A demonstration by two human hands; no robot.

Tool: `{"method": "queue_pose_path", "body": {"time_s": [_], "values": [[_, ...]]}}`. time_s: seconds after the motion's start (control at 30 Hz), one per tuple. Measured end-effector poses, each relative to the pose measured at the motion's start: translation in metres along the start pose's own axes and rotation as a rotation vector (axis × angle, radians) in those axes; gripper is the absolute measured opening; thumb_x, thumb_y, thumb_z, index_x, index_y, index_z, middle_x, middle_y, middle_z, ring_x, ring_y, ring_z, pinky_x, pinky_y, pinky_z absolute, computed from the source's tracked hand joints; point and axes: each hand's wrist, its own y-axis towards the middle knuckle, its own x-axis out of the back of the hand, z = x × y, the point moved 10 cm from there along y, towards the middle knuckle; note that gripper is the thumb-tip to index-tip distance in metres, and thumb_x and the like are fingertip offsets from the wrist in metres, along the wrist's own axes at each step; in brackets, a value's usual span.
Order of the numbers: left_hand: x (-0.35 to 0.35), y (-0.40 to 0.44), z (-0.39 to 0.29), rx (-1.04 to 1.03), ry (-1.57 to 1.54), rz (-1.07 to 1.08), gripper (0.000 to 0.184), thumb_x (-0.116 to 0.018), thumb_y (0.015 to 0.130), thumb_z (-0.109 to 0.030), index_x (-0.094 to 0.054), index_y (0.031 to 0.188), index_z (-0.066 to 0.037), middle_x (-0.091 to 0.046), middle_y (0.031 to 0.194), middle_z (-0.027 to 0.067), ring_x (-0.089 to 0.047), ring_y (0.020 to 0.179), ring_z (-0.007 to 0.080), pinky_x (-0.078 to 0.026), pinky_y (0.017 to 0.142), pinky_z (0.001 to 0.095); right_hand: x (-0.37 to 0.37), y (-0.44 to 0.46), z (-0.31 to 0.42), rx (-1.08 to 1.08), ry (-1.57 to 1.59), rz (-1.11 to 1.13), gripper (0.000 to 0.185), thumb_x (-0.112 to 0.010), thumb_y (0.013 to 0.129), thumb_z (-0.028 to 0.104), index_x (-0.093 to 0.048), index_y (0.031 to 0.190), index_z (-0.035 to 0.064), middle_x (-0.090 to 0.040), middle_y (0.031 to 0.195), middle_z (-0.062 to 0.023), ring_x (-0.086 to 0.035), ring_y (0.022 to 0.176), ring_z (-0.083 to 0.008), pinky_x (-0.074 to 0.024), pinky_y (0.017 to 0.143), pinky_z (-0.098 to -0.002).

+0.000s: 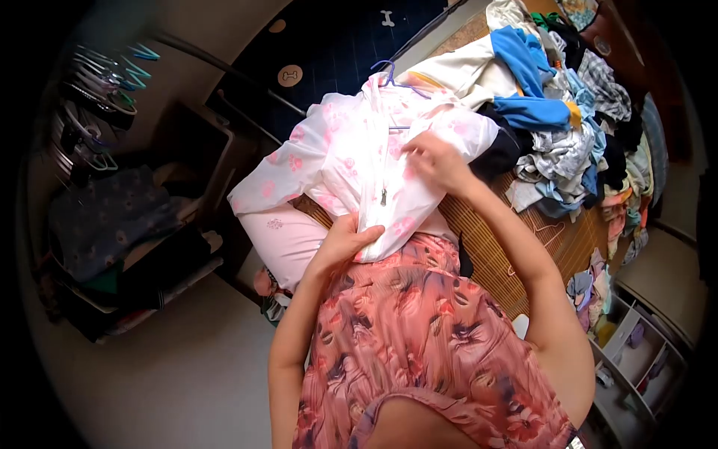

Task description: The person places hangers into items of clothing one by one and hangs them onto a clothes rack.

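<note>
A white jacket with pink paw prints [329,161] hangs on a purple hanger [390,73], spread over the bed edge and my lap. Its front zipper runs down the middle, with the metal pull low on it. My left hand [348,241] grips the jacket's lower front edge, thumb on top of the cloth. Over the upper right front of the jacket is my right hand [437,163], its fingers bent and blurred by motion; whether they pinch any cloth is hard to tell. Under the jacket's left sleeve lies a pink pillow [280,243].
A large heap of mixed clothes [557,161] covers the right side of the bamboo mat [542,239]. Hangers [97,112] hang at the upper left above dark folded cloth [112,217]. An open compartment organizer [636,344] stands at the lower right.
</note>
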Motion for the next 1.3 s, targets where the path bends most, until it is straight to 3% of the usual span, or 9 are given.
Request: {"method": "queue_pose_path", "body": {"time_s": [0.07, 0.17, 0.27, 0.37, 0.47, 0.73, 0.83, 1.13, 1.3], "values": [[0.001, 0.001, 0.007, 0.04, -0.02, 0.024, 0.034, -0.065, 0.086, -0.012, -0.058, 0.115, 0.005, -0.063, 0.101, 0.0042, -0.059, 0.087, 0.0087, -0.049, 0.077, 0.0237, -0.049, -0.017, 0.03, 0.306, -0.102, 0.172, 0.026, -0.068, 0.078, 0.019, -0.064, 0.1, 0.0048, -0.059, 0.105, -0.0098, -0.056, 0.104, -0.0264, -0.0452, 0.087, -0.0357], [0.0, 0.004, 0.009, 0.064, 0.002, 0.023, 0.032, -0.064, 0.086, -0.009, -0.058, 0.114, 0.004, -0.063, 0.1, 0.0027, -0.059, 0.085, 0.0081, -0.049, 0.074, 0.0229, -0.066, -0.018, 0.018, 0.333, -0.142, 0.096, 0.035, -0.072, 0.074, 0.031, -0.065, 0.097, 0.0047, -0.06, 0.103, -0.0096, -0.059, 0.093, -0.0274, -0.0489, 0.079, -0.036], [0.001, 0.001, 0.005, 0.083, 0.07, 0.003, 0.03, -0.064, 0.086, -0.009, -0.058, 0.113, 0.003, -0.063, 0.097, 0.0015, -0.058, 0.083, 0.0072, -0.049, 0.072, 0.0225, -0.066, -0.015, 0.01, 0.2, -0.088, 0.167, 0.034, -0.071, 0.073, 0.031, -0.064, 0.092, 0.003, -0.061, 0.095, -0.0093, -0.06, 0.087, -0.0279, -0.0498, 0.075, -0.0355], [-0.001, 0.001, 0.002, 0.067, 0.069, 0.003, 0.029, -0.064, 0.086, -0.009, -0.059, 0.112, 0.003, -0.063, 0.096, 0.0007, -0.058, 0.082, 0.0068, -0.049, 0.071, 0.0226, -0.062, -0.024, 0.033, 0.404, -0.287, 0.081, 0.03, -0.07, 0.073, 0.024, -0.062, 0.092, 0.0022, -0.061, 0.091, -0.0102, -0.059, 0.086, -0.0285, -0.0493, 0.075, -0.0364], [0.0, 0.003, 0.004, 0.052, 0.123, 0.017, 0.028, -0.065, 0.086, -0.011, -0.06, 0.11, 0.002, -0.063, 0.094, 0.0001, -0.057, 0.08, 0.0065, -0.048, 0.07, 0.0227, -0.058, -0.031, 0.05, 0.448, -0.335, -0.011, 0.025, -0.068, 0.073, 0.022, -0.061, 0.088, 0.0026, -0.061, 0.084, -0.0105, -0.059, 0.083, -0.029, -0.0495, 0.072, -0.0371], [0.0, 0.004, 0.002, 0.044, 0.169, 0.015, 0.03, -0.066, 0.087, -0.016, -0.059, 0.109, 0.002, -0.061, 0.095, -0.0007, -0.055, 0.082, 0.0057, -0.046, 0.073, 0.0232, -0.062, -0.038, 0.052, 0.455, -0.375, -0.098, 0.025, -0.063, 0.077, 0.013, -0.058, 0.099, 0.005, -0.06, 0.08, -0.0076, -0.06, 0.072, -0.0231, -0.0493, 0.062, -0.0322], [0.0, 0.005, -0.001, 0.017, 0.226, 0.016, 0.029, -0.065, 0.086, -0.016, -0.059, 0.109, 0.002, -0.062, 0.094, 0.0002, -0.055, 0.081, 0.0059, -0.047, 0.07, 0.0227, -0.071, -0.046, 0.064, 0.655, -0.488, -0.014, 0.021, -0.063, 0.079, 0.013, -0.06, 0.098, 0.0077, -0.062, 0.082, -0.0061, -0.062, 0.071, -0.022, -0.05, 0.061, -0.0321], [-0.001, 0.002, 0.008, 0.025, 0.14, 0.05, 0.031, -0.065, 0.087, -0.018, -0.059, 0.111, 0.002, -0.062, 0.095, 0.0001, -0.056, 0.082, 0.0055, -0.047, 0.07, 0.0223, -0.049, -0.035, 0.064, 0.442, -0.122, -0.022, 0.014, -0.066, 0.08, 0.016, -0.064, 0.091, 0.0078, -0.064, 0.081, -0.0064, -0.064, 0.07, -0.0237, -0.051, 0.06, -0.0323], [-0.002, 0.003, 0.009, 0.028, 0.178, 0.076, 0.032, -0.065, 0.088, -0.018, -0.058, 0.113, 0.002, -0.062, 0.097, -0.0001, -0.057, 0.083, 0.0052, -0.047, 0.072, 0.022, -0.059, -0.032, 0.055, 0.49, -0.172, 0.002, 0.011, -0.064, 0.08, 0.017, -0.063, 0.087, 0.0082, -0.062, 0.078, -0.0092, -0.063, 0.074, -0.0267, -0.0502, 0.064, -0.0364]]}}
